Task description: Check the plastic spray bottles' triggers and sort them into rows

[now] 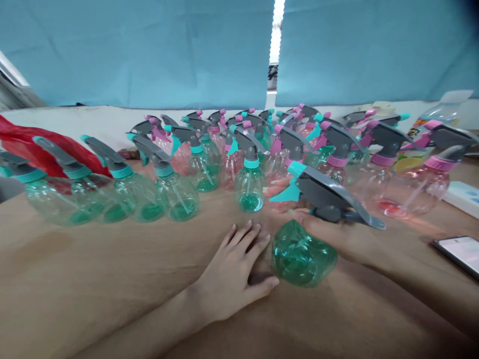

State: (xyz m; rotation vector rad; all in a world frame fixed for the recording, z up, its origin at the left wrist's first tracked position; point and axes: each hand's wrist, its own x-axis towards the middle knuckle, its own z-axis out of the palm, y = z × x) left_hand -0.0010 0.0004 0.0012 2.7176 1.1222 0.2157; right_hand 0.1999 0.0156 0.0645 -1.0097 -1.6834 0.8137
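My left hand [234,271] lies flat on the tabletop with its fingers spread, holding nothing. Just to its right, my right hand [327,230] is closed around the neck of a clear green spray bottle [304,259]. This bottle leans, its grey spray head with a turquoise trigger and nozzle [329,192] pointing to the left. Part of the grip is hidden behind the spray head. Straight beyond my left hand stands another green spray bottle [249,187] with a turquoise collar.
Several green spray bottles [177,197] stand in a row at the left, before a red plastic bag [56,149]. Behind are many pink and green ones, with a pink bottle [419,192] at right. A phone [460,254] lies at the right edge. Blue cloth [168,55] hangs behind.
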